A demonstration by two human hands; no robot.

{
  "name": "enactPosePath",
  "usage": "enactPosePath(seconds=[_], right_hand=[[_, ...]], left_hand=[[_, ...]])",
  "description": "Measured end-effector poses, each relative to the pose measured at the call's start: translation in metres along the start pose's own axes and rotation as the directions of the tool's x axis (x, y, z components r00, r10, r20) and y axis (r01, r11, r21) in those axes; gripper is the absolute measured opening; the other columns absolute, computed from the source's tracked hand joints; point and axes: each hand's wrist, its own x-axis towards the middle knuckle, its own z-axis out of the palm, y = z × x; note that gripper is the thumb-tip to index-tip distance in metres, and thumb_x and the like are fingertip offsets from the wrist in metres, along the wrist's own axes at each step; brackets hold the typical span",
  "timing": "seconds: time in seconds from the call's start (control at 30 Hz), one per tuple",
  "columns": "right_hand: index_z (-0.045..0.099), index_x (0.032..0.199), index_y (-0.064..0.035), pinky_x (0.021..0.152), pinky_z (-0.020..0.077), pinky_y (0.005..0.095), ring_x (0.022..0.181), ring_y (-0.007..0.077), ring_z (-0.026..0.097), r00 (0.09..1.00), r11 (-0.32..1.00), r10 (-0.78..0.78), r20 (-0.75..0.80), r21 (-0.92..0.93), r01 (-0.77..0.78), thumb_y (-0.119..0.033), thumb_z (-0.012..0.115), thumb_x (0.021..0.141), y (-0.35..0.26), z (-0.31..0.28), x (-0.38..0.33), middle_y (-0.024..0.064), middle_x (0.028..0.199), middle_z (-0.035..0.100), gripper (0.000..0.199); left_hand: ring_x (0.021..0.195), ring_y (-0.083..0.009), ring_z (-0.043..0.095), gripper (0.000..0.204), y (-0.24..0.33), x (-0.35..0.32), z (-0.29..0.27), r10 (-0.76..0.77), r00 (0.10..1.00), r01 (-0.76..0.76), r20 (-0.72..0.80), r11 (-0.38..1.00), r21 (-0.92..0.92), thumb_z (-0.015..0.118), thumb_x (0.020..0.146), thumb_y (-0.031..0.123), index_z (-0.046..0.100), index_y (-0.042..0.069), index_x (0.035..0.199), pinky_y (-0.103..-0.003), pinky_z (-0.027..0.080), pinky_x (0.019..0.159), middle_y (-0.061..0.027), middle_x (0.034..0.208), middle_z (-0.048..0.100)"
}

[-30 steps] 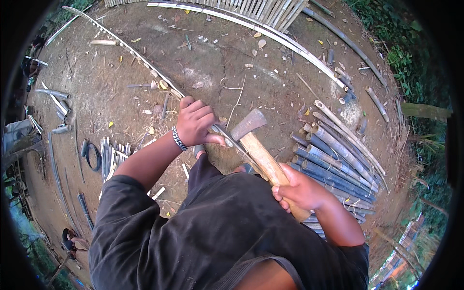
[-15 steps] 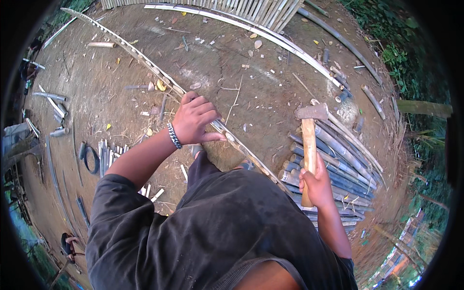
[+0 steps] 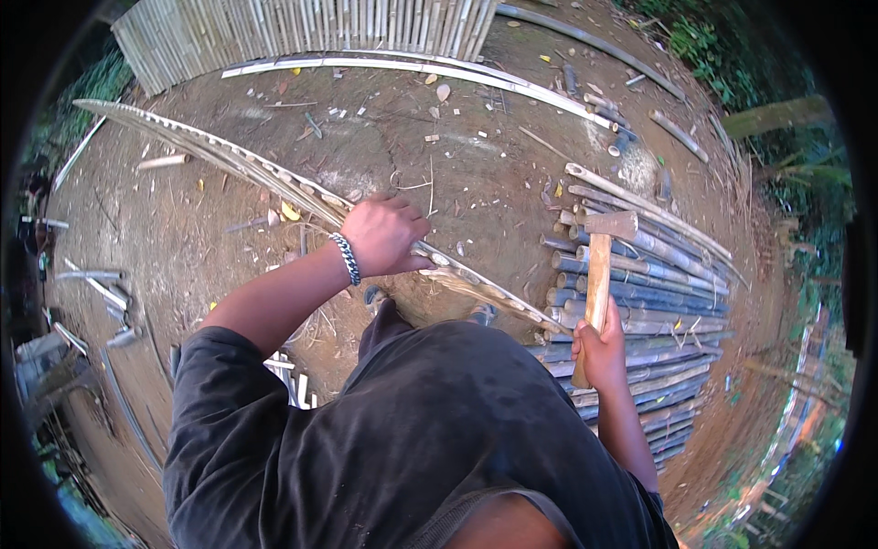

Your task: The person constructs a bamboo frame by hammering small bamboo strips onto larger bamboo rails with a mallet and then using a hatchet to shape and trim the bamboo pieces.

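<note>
Split bamboo strip (image 3: 274, 178) gripped in the left hand (image 3: 384, 233); right hand (image 3: 601, 352) fingers closed around a raised wooden-handled hatchet (image 3: 599, 274).

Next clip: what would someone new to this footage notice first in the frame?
Most striking is the wooden-handled axe, gripped by the right hand and raised out to the right above a stack of cut bamboo poles. At centre, the left hand, with a chain bracelet at the wrist, grips a long split bamboo strip that runs diagonally across the bare earth. A woven bamboo panel lies along the top edge.
</note>
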Motion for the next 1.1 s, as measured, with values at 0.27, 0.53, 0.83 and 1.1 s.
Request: enactPosePath(seconds=[0.27, 0.53, 0.83, 1.1], right_hand=[[0.030, 0.150, -0.0045, 0.052, 0.0466, 0.0251, 0.058, 0.0095, 0.053, 0.955, 0.981, -0.102, -0.278, 0.132, 0.144, 0.000, 0.052, 0.098, 0.027, 0.055, -0.037, 0.0044, 0.082, 0.053, 0.056], [0.030, 0.148, -0.0044, 0.050, 0.0482, 0.0284, 0.057, 0.0125, 0.054, 0.905, 0.930, -0.051, -0.422, 0.309, 0.197, -0.002, 0.052, 0.099, 0.052, 0.093, -0.048, 0.0053, 0.081, 0.055, 0.053], [0.034, 0.142, -0.0037, 0.050, 0.0485, 0.0288, 0.056, 0.0135, 0.054, 0.897, 0.889, -0.095, -0.432, 0.369, 0.272, -0.004, 0.053, 0.099, 0.055, 0.104, -0.039, 0.0063, 0.082, 0.055, 0.046], [0.035, 0.138, -0.0022, 0.056, 0.0485, 0.0275, 0.060, 0.0112, 0.054, 0.837, 0.763, -0.213, -0.504, 0.450, 0.465, -0.007, 0.051, 0.101, 0.053, 0.141, -0.070, 0.0052, 0.081, 0.055, 0.041]], left_hand=[[0.074, -0.0259, 0.072, 0.048, -0.007, 0.007, 0.009, 0.085, 0.996, -0.085, -0.003, 0.996, 0.023, 0.071, 0.082, 0.060, 0.069, 0.014, 0.094, -0.039, 0.056, 0.063, -0.0053, 0.080, 0.071], [0.074, -0.0249, 0.072, 0.045, -0.009, 0.009, 0.013, 0.132, 0.988, -0.133, -0.081, 0.991, -0.011, 0.073, 0.082, 0.059, 0.071, 0.014, 0.087, -0.039, 0.058, 0.064, -0.0057, 0.078, 0.071], [0.075, -0.0267, 0.073, 0.049, -0.013, 0.019, 0.013, 0.088, 0.995, -0.087, -0.055, 0.996, 0.020, 0.069, 0.083, 0.064, 0.073, 0.016, 0.093, -0.042, 0.058, 0.066, -0.0085, 0.079, 0.072], [0.074, -0.0296, 0.073, 0.059, -0.011, 0.011, 0.005, 0.029, 0.998, -0.025, -0.056, 0.996, 0.081, 0.069, 0.080, 0.071, 0.074, 0.014, 0.094, -0.044, 0.059, 0.066, -0.0099, 0.077, 0.072]])
